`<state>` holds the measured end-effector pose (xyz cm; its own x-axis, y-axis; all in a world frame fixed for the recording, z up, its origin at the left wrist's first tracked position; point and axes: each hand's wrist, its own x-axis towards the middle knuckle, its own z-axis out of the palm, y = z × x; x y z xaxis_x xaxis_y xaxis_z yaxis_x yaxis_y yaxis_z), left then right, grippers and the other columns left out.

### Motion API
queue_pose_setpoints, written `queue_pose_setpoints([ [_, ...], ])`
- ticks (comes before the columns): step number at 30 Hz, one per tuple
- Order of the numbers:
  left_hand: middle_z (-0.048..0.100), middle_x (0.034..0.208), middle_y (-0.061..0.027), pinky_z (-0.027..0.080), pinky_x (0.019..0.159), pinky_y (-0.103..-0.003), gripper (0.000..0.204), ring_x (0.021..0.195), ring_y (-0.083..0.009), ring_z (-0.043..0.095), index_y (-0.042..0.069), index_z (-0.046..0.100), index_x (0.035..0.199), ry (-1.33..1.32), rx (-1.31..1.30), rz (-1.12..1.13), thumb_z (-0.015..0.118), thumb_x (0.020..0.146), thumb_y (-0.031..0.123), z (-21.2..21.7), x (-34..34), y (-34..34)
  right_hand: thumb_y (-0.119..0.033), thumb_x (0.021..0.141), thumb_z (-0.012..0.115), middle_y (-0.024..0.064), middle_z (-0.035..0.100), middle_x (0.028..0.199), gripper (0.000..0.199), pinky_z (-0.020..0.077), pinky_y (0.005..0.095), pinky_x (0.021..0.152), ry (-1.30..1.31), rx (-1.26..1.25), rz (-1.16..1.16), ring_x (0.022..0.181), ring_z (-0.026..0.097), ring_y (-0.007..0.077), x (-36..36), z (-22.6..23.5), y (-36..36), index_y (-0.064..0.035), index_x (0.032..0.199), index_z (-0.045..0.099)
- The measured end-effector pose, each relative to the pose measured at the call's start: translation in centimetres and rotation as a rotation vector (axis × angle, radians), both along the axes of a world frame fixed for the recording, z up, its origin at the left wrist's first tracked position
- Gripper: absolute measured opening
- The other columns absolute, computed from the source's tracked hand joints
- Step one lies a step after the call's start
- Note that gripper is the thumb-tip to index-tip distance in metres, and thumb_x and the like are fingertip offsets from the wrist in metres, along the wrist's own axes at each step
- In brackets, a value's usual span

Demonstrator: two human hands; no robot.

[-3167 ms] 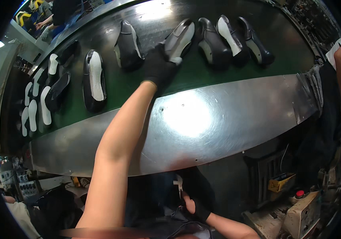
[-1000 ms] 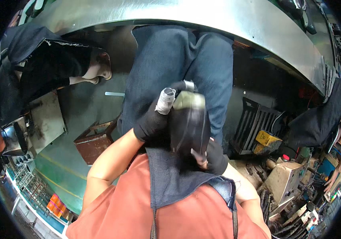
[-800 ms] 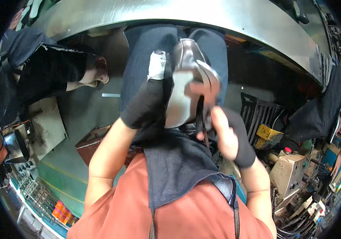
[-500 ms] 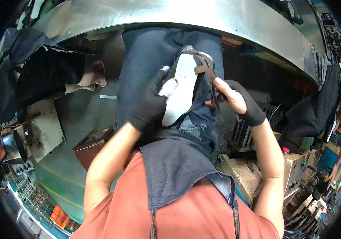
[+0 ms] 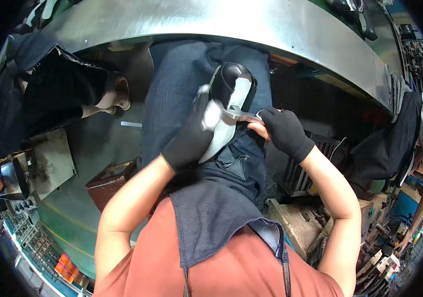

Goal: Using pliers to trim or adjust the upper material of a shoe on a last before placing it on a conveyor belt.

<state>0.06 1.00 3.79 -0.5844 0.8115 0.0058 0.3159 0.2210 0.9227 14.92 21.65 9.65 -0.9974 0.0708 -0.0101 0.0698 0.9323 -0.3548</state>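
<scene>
A shoe [image 5: 230,81] lies tilted over my denim-covered lap, its toe pointing away from me. Its black stitched upper and pale insole both show. My left hand [image 5: 191,128], in a black glove with white wrapping at the fingertips, grips the shoe along its left side. My right hand [image 5: 283,129], gloved in black with some bare fingertips, is closed round the end of a narrow grey-brown strap [image 5: 243,116]. That strap crosses the shoe's middle toward my left thumb. Motion blurs the place where strap and thumb meet, so whether they touch is unclear.
A curved metal bench [image 5: 221,20] runs ahead of my knees, with black shoes [image 5: 352,12] at its far right. A brown box [image 5: 112,183] stands on the floor to my left. Machinery [image 5: 298,222] sits at my right. People are seated on both sides.
The shoe has turned, so its black toe upper now shows where mostly pale surface and loose straps did. My right hand has rolled over, knuckles up, and moved closer to the shoe.
</scene>
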Motion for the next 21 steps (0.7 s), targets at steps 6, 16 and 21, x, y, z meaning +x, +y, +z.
queue_pose_setpoints([
  [6, 0.041, 0.14, -0.0338, 0.033, 0.11, -0.049, 0.063, 0.13, -0.0496, 0.04, -0.005, 0.034, 0.142, 0.368, -0.035, -0.01, 0.054, 0.092, 0.025, 3.9, 1.2, 4.6, -0.047, 0.102, 0.049, 0.0103, 0.07, 0.083, 0.05, 0.0552, 0.0327, 0.066, -0.942, -1.535, -0.478, 0.068, 0.069, 0.0203, 4.2, 2.7, 2.5, -0.0004, 0.107, 0.067],
  [16, 0.033, 0.145, -0.0378, 0.036, 0.11, -0.046, 0.079, 0.133, -0.0499, 0.038, -0.009, 0.016, 0.148, 0.098, -0.105, 0.017, 0.059, 0.09, 0.022, 2.1, -1.1, 1.8, -0.033, 0.093, 0.062, 0.0175, 0.053, 0.071, 0.035, 0.0422, 0.0431, 0.059, -0.237, -0.187, -0.03, 0.064, 0.054, 0.0375, -2.7, 15.6, -1.2, -0.0003, 0.08, 0.061],
  [21, 0.03, 0.151, -0.031, 0.026, 0.117, -0.042, 0.083, 0.144, -0.0413, 0.028, -0.007, 0.017, 0.151, 0.02, -0.067, -0.039, 0.065, 0.091, 0.028, 3.3, 3.0, -3.9, -0.031, 0.1, 0.054, 0.0196, 0.062, 0.08, 0.033, 0.0468, 0.0403, 0.065, -0.264, -0.744, -0.251, 0.071, 0.062, 0.0315, 1.7, 2.6, -4.8, 0.0003, 0.098, 0.063],
])
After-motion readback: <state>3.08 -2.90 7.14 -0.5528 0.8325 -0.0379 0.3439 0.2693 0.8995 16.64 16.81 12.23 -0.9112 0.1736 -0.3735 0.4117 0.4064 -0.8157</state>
